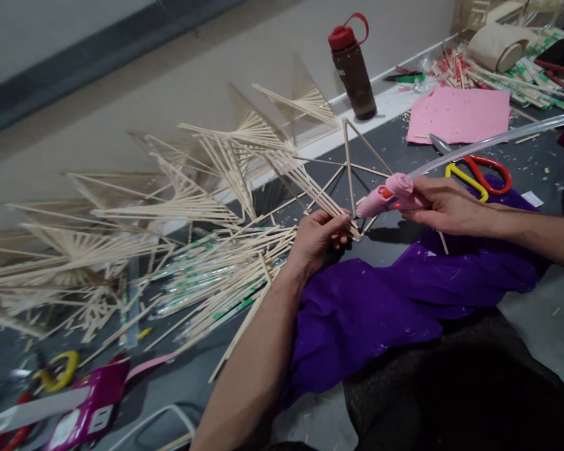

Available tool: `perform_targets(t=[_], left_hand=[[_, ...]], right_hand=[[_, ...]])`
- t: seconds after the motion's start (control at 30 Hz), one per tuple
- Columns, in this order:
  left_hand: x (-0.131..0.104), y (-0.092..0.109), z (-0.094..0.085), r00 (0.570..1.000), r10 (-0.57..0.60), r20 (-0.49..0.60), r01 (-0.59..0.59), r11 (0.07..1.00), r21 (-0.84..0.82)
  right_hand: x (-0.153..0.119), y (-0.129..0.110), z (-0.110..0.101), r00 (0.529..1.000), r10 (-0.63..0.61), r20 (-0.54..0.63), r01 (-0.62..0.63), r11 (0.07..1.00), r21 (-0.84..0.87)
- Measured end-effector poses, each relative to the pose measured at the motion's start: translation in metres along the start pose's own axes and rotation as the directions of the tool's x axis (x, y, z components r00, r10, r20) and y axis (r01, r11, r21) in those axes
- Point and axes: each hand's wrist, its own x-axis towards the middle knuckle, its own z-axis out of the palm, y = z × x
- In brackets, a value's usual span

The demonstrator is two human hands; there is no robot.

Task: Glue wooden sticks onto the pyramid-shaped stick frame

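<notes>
My left hand (323, 233) is closed on the lower end of a stick structure (319, 191), a fan of thin wooden sticks joined to a triangular frame. In my right hand (446, 203) is a glue gun (392, 195) wrapped in pink cloth, with a clear glue stick (493, 138) rising from its back to the right. The gun's front end is close to the structure's lower corner, just right of my left fingers; whether it touches is unclear. A purple cloth (366, 313) lies below both hands.
Finished-looking stick structures (183, 200) line the wall at the left. Loose sticks (235, 269) lie beside my left forearm. Scissors (486, 175) and pink foam sheet (460, 116) are at the right; a bottle (357, 78) stands behind. A magenta device (91, 401) sits lower left.
</notes>
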Motion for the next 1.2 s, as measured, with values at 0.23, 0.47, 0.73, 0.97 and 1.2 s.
perform_targets(t=[0.23,0.47,0.73,0.97,1.2], left_hand=[[-0.002,0.001,0.001,1.000,0.000,-0.001,0.000,1.000,0.000],[0.005,0.004,-0.005,0.984,0.088,-0.156,-0.099,0.993,-0.063],[0.010,0.012,-0.004,0.957,0.143,-0.253,-0.160,0.986,-0.045],[0.011,0.018,-0.003,0.942,0.168,-0.292,-0.169,0.985,0.023],[0.006,0.020,0.000,0.958,0.137,-0.251,-0.127,0.990,0.057]], right_hand=[[0.001,-0.005,-0.002,0.999,0.029,0.012,-0.029,1.000,-0.004],[0.001,-0.007,-0.003,0.997,0.082,0.006,-0.082,0.997,0.001],[0.000,-0.004,-0.007,1.000,-0.007,-0.004,0.007,0.999,0.033],[0.000,-0.001,-0.008,0.997,-0.045,-0.065,0.048,0.998,0.043],[0.000,-0.002,-0.011,0.996,-0.030,-0.081,0.033,0.999,0.043]])
